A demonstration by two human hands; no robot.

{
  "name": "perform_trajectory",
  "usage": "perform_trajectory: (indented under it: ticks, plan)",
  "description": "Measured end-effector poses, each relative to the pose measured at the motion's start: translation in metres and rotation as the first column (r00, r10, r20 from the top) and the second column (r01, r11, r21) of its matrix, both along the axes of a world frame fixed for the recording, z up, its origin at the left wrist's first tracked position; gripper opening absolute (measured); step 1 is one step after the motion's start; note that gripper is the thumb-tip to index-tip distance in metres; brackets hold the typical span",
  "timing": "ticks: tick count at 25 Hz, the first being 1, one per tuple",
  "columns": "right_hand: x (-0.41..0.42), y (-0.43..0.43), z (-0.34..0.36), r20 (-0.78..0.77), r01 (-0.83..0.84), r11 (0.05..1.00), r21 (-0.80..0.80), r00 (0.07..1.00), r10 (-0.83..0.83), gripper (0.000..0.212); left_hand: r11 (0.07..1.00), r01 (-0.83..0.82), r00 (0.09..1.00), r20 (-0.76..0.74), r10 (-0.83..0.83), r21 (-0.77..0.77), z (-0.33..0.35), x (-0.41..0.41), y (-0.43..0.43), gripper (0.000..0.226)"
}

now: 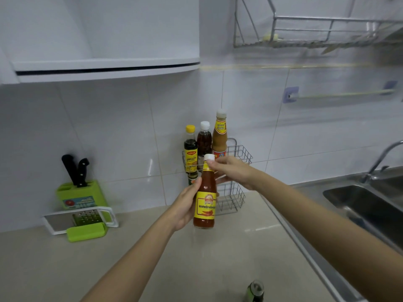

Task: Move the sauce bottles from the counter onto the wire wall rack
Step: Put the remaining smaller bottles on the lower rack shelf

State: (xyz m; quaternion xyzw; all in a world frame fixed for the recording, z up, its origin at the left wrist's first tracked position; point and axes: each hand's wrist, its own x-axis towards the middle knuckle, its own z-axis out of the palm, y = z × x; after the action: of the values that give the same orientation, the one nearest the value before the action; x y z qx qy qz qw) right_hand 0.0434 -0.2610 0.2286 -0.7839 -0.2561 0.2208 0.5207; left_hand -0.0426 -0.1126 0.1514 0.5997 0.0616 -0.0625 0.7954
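Note:
A red chili sauce bottle (205, 199) with a yellow label and white cap is held upright above the counter. My left hand (185, 205) wraps its body from the left. My right hand (233, 171) pinches its neck just under the cap. Behind it a two-tier wire wall rack (239, 155) hangs on the tiles. Its upper tier holds a dark bottle with a yellow cap (190, 149), a dark red bottle with a white cap (204, 138) and a tall tan bottle (219, 134). A small green-labelled jar (192, 178) sits in the lower tier.
A green knife block (80, 192) with two black-handled knives and a grater (82, 221) stand at the left of the beige counter (152, 258). A steel sink (366, 205) with a tap lies right. A green-capped bottle (256, 289) stands near the front edge. A dish rack (316, 35) hangs above.

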Motion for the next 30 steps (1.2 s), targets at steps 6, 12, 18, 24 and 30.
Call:
perform_trajectory:
  ticks: [6, 12, 18, 24, 30]
  plan:
    - [0.009, -0.009, -0.075, -0.276, 0.246, 0.962, 0.119, 0.939, -0.206, 0.033, 0.969, 0.044, 0.995, -0.095, -0.022, 0.242, -0.041, 0.017, 0.008, 0.044]
    - [0.048, -0.033, -0.151, -0.501, 0.816, 0.522, 0.247, 0.569, -0.652, 0.019, 0.665, -0.022, 0.929, -0.231, 0.289, 0.747, -0.111, 0.042, 0.073, 0.035]
    - [0.089, -0.026, -0.186, -0.307, 0.921, 0.310, 0.237, 0.373, -0.876, 0.023, 0.691, -0.045, 0.914, -0.250, 0.321, 0.722, -0.133, 0.070, 0.073, 0.024]
    - [0.111, 0.000, -0.191, -0.118, 0.807, 0.518, 0.284, 0.565, -0.816, 0.014, 0.770, -0.146, 0.896, -0.246, 0.369, 0.620, -0.145, 0.110, 0.071, 0.047]
    - [0.124, 0.012, -0.217, 0.237, 0.535, 0.839, 0.099, 0.806, -0.542, 0.010, 0.885, -0.120, 0.914, -0.298, 0.275, 0.449, -0.162, 0.127, 0.078, 0.052]
